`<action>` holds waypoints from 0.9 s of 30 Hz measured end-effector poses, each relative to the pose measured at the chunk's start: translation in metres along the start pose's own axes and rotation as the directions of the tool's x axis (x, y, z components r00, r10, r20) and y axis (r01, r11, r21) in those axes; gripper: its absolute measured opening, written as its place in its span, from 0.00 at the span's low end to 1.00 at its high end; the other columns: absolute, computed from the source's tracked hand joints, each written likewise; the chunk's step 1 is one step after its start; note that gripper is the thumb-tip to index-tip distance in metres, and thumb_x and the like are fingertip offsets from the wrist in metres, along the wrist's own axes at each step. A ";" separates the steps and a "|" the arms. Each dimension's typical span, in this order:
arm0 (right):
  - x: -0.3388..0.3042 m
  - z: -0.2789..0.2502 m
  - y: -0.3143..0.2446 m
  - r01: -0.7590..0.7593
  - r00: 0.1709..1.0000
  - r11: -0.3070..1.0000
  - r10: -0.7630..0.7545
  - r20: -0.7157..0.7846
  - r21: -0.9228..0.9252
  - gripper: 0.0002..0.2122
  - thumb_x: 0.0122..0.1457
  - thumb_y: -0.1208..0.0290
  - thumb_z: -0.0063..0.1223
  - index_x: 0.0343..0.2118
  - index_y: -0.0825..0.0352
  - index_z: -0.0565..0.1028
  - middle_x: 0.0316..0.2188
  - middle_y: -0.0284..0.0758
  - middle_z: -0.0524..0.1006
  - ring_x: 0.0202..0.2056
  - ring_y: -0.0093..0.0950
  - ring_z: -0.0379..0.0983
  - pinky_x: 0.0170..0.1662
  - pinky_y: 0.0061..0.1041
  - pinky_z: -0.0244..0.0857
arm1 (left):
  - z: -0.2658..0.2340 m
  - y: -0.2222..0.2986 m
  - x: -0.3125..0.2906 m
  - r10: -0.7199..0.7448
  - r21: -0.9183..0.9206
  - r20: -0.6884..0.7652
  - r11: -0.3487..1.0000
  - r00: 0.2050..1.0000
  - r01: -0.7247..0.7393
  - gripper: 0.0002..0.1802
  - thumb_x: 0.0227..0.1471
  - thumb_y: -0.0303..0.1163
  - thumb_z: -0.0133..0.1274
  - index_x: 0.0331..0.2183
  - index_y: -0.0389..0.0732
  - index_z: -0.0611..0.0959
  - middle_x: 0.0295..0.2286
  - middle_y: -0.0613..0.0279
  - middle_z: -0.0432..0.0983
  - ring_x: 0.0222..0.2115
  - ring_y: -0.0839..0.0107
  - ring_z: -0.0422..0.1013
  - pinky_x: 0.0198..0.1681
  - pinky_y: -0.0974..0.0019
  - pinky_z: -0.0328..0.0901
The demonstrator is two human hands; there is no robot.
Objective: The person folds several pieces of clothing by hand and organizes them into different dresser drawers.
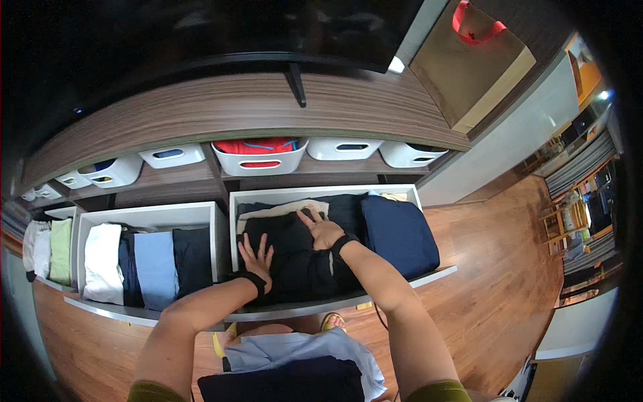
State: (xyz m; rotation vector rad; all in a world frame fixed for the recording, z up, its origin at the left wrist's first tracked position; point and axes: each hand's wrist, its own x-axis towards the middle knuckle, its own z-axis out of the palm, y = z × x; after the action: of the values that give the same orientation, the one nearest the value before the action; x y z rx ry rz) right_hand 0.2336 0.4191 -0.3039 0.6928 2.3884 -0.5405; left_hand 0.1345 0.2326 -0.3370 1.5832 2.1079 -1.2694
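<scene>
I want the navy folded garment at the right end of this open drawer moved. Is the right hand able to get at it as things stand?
Probably yes. The right hand lies flat on the black garment, right beside the navy folded garment. Nothing lies on the navy one, and the drawer stands open.

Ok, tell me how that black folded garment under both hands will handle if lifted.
The black garment probably flops and unfolds: it is soft, creased cloth. Likely light, since flat hands press it easily. Unlikely to slip, wedged beside the navy stack.
</scene>
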 end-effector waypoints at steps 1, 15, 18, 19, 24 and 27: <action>-0.004 0.001 0.003 0.020 1.000 0.999 -0.019 -0.017 0.040 0.51 0.43 0.74 0.56 0.64 0.49 0.32 0.64 0.49 0.26 0.57 0.51 0.57 0.57 0.37 0.55 | -0.001 -0.001 0.000 0.028 0.001 0.000 1.000 1.000 -0.028 0.64 0.38 0.58 0.61 0.62 0.57 0.33 0.59 0.50 0.11 0.58 0.26 0.26 0.53 0.24 0.35; -0.108 -0.007 0.096 -0.517 0.830 0.823 0.549 -0.099 0.235 0.56 0.43 0.69 0.61 0.62 0.55 0.24 0.61 0.62 0.37 0.55 0.50 0.61 0.51 0.31 0.64 | -0.087 -0.007 -0.024 0.307 -0.404 -0.478 0.755 0.823 -0.517 0.58 0.30 0.43 0.69 0.60 0.57 0.54 0.55 0.44 0.48 0.53 0.27 0.49 0.45 0.32 0.61; -0.126 -0.018 0.135 -0.290 0.920 0.820 0.381 -0.092 0.494 0.53 0.42 0.75 0.59 0.63 0.58 0.27 0.55 0.60 0.59 0.53 0.49 0.63 0.56 0.29 0.57 | -0.101 0.001 -0.002 0.286 -0.450 -0.341 0.787 0.896 -0.422 0.55 0.35 0.40 0.66 0.61 0.64 0.53 0.56 0.48 0.48 0.55 0.26 0.44 0.49 0.29 0.56; -0.131 -0.013 0.153 -0.279 0.914 0.819 0.386 -0.122 0.501 0.51 0.41 0.76 0.59 0.64 0.62 0.33 0.53 0.53 0.66 0.54 0.44 0.63 0.57 0.28 0.56 | -0.101 0.008 0.010 0.298 -0.447 -0.353 0.779 0.887 -0.439 0.55 0.35 0.40 0.66 0.61 0.64 0.53 0.56 0.48 0.48 0.55 0.26 0.44 0.49 0.29 0.56; -0.146 0.009 0.199 -0.098 0.943 0.456 0.326 -0.064 0.884 0.40 0.43 0.77 0.63 0.60 0.71 0.53 0.52 0.44 0.68 0.52 0.34 0.65 0.56 0.27 0.56 | -0.092 -0.012 0.077 0.422 0.120 -0.792 0.817 0.442 -0.564 0.26 0.52 0.30 0.44 0.53 0.64 0.69 0.52 0.66 0.60 0.56 0.45 0.52 0.55 0.44 0.54; -0.158 0.006 0.188 -0.189 0.877 0.396 0.480 -0.027 0.899 0.29 0.46 0.78 0.62 0.53 0.73 0.64 0.47 0.38 0.72 0.49 0.29 0.67 0.55 0.26 0.56 | -0.106 -0.031 0.082 0.478 0.163 -0.754 0.801 0.451 -0.577 0.24 0.55 0.30 0.39 0.52 0.66 0.70 0.57 0.77 0.56 0.55 0.52 0.57 0.52 0.55 0.59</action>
State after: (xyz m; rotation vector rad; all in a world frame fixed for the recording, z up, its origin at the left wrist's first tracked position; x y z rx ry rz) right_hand 0.4559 0.5084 -0.2478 1.7830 1.9319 -1.6365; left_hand 0.1079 0.3643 -0.3078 2.7673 1.6579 -0.2080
